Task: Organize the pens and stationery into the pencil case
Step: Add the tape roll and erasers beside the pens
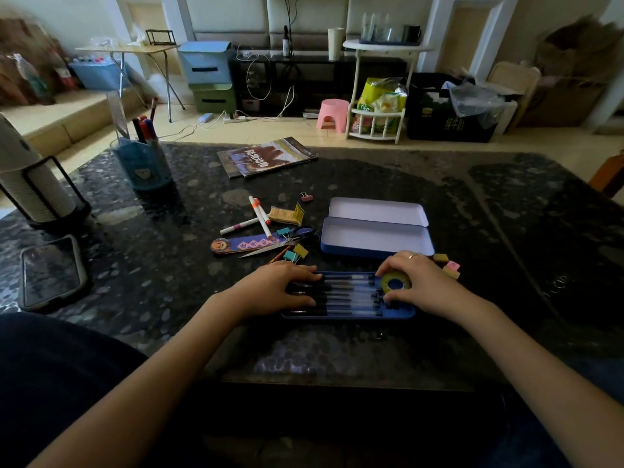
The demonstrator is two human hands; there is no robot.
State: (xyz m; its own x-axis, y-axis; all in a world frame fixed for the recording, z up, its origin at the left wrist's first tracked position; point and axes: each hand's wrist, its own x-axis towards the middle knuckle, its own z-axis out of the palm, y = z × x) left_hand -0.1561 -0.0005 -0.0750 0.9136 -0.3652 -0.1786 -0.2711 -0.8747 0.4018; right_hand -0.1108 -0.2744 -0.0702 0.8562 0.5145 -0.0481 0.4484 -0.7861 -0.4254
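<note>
A blue pencil-case tray [401, 314] lies near the table's front edge with several black pens [347, 295] laid side by side in it. My left hand [280, 287] rests flat on the pens' left ends. My right hand [415, 278] pinches a green roll of tape [395, 283] at the tray's right end. Behind it sits the open blue tin case [374, 238], white inside, with its lid [378, 211] folded back. To its left lie two white markers [260, 217], scissors [287, 241], a bookmark [243, 246], binder clips [295, 253] and an eraser [285, 214].
Small erasers [450, 266] lie right of the tray. A phone [52, 271] and a paper-cup holder [32, 184] stand at the left, a blue pen pot [145, 163] and booklets [266, 157] at the back of the dark stone table [506, 231].
</note>
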